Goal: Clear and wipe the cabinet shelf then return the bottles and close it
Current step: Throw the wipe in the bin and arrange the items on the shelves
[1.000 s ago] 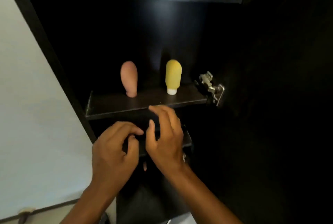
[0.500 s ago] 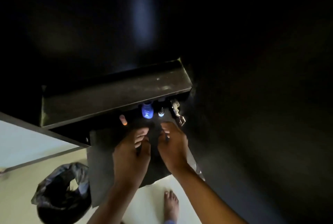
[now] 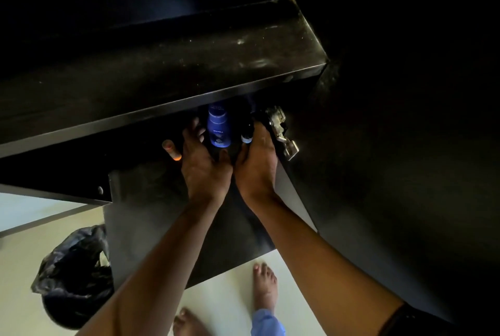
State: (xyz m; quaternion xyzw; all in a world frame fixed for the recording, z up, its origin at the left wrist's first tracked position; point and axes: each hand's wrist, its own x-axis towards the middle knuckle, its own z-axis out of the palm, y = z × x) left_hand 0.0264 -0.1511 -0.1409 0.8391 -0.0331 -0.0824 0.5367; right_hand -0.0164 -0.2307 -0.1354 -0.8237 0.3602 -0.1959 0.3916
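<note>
Clearing step, lower shelf. Left hand (image 3: 205,168) reaches in beside the blue bottle (image 3: 218,127), fingers loosely spread, holding nothing. Right hand (image 3: 257,162) curls its grip round the small dark bottle (image 3: 246,133). Next move — draw both bottles straight out. Room is tight: upper shelf (image 3: 162,70) edge overhangs, hinge (image 3: 281,130) just beside the right hand, pink bottle (image 3: 170,149) left.

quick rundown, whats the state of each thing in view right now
blue bottle: upright on the lower shelf, between both hands
small dark bottle: upright, right hand against it
left hand: beside the blue bottle, grip unclear
pink bottle: left of the hands, untouched
hinge: exposed, door open
black bag: on the floor
</note>
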